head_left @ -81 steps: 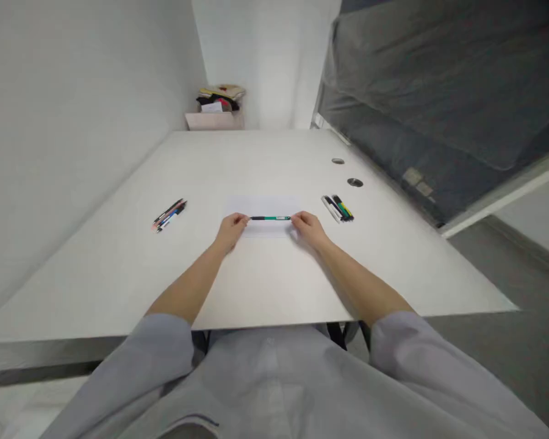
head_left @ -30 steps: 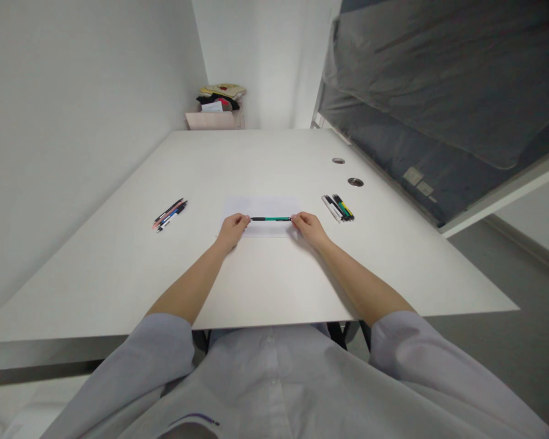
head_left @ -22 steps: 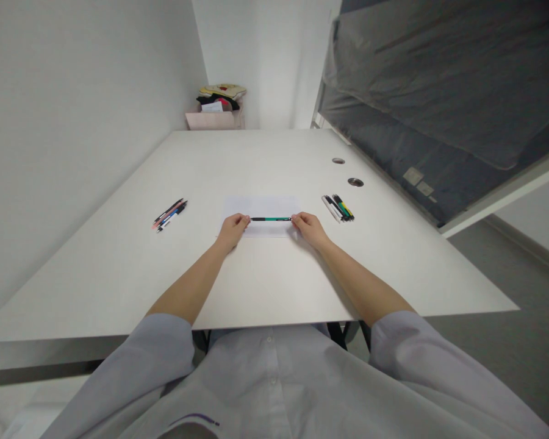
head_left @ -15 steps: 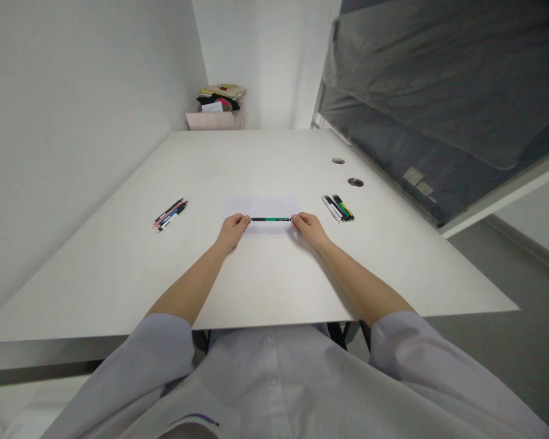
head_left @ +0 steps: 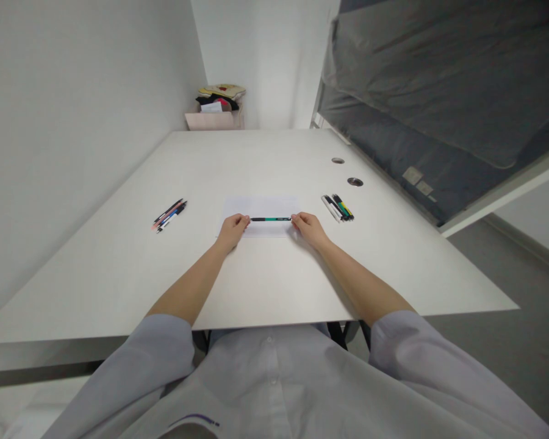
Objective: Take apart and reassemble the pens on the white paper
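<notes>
A green and black pen (head_left: 271, 219) lies crosswise between my hands, over a sheet of white paper (head_left: 260, 204). My left hand (head_left: 233, 230) pinches its black end between thumb and fingers. At the other end, my right hand (head_left: 310, 228) is closed on the tip in the same way. Both hands are over the sheet's sides, and the pen is level. Whether the pen touches the paper I cannot tell.
Several pens (head_left: 169, 216) lie in a bunch on the left of the white table (head_left: 265, 280). Another group of pens (head_left: 338, 208) is on the right, below two round holes (head_left: 355, 182). A pinkish box (head_left: 213, 121) with cloth stands beyond the far edge.
</notes>
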`<state>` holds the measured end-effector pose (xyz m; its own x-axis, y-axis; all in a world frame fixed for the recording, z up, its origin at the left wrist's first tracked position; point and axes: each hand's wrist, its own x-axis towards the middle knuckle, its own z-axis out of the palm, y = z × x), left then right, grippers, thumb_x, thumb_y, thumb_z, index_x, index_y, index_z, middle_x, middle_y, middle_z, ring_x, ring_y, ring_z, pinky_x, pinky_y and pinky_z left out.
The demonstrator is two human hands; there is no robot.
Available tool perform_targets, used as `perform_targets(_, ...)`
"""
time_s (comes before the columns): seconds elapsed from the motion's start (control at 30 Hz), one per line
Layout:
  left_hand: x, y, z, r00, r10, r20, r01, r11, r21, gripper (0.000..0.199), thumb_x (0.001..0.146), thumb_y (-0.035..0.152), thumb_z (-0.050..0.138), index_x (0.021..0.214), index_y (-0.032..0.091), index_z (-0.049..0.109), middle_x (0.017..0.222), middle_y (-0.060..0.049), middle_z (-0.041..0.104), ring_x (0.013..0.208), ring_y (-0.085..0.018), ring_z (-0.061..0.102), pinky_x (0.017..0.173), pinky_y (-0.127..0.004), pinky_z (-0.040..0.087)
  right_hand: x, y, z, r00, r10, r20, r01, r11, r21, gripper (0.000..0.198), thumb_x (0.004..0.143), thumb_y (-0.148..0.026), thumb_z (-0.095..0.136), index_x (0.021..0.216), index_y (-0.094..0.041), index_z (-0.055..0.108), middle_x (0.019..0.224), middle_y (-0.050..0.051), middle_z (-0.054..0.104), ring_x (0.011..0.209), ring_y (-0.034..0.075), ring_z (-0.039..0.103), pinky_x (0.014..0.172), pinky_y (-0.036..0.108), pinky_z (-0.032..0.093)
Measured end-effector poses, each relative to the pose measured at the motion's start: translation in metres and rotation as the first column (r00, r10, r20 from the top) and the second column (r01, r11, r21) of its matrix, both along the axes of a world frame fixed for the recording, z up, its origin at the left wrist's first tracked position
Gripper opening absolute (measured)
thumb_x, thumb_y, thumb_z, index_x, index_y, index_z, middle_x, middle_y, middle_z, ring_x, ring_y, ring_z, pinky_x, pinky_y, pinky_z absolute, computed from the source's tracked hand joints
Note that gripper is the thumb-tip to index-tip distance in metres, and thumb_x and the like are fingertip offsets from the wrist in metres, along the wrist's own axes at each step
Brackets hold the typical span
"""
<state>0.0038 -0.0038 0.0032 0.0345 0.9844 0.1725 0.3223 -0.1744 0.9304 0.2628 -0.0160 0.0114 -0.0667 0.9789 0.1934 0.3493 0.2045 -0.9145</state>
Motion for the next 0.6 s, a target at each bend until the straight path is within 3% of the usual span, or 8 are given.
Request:
perform_targets(0.47, 0.0007, -0.0024, 0.0019, 1.0, 0.005, 0.001, -0.005, 1.0, -0.02, 0.042, 0.081, 0.06, 0.056, 0.067, 0.02, 0.057, 0.06, 0.0, 0.052, 0.063, -0.016, 0.047, 0.06, -0.029, 0.036, 0.001, 0.0041, -0.0057, 1.0, 0.004, -0.019, -0.004, 1.0, 0.02, 0.054, 0.08, -0.072, 0.053, 0.062, -0.021, 0.053, 0.056, -0.001, 0.048, 0.057, 0.013, 0.04, 0.057, 0.029, 0.033)
perform_targets(0.6, 0.0001, -0.0012, 0.0008, 1.0, 0.012, 0.022, -0.012, 1.0, -0.017, 0.035, 0.081, 0.053, 0.059, 0.071, 0.019, 0.06, 0.064, 0.0, 0.055, 0.064, -0.015, 0.048, 0.062, -0.029, 0.037, 0.0019, 0.0052, -0.0072, 0.999, 0.0, -0.044, 0.0, 1.0, 0.004, 0.05, 0.078, -0.069, 0.056, 0.064, -0.021, 0.054, 0.059, -0.001, 0.05, 0.058, 0.014, 0.042, 0.057, 0.029, 0.033)
